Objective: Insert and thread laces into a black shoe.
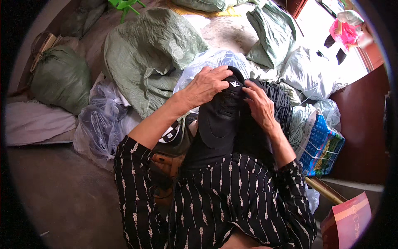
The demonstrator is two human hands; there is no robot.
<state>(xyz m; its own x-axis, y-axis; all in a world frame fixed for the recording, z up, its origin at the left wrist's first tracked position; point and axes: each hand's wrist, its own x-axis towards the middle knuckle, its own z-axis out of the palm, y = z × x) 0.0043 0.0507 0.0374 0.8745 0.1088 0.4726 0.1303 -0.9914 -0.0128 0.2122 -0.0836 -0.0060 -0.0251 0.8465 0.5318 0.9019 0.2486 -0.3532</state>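
On the person's lap, a black sneaker (222,116) stands toe-down so its laces face up, with the left hand (206,85) gripping its top and the right hand (258,103) pinching its side, near green sacks (149,54).

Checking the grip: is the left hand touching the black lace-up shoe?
Touching. The head view shows the left hand with fingers pressed on the top of the black lace-up shoe.

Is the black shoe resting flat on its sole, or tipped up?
Tipped up: the black shoe stands on the lap, tongue end uppermost, with the left hand and right hand at the top.
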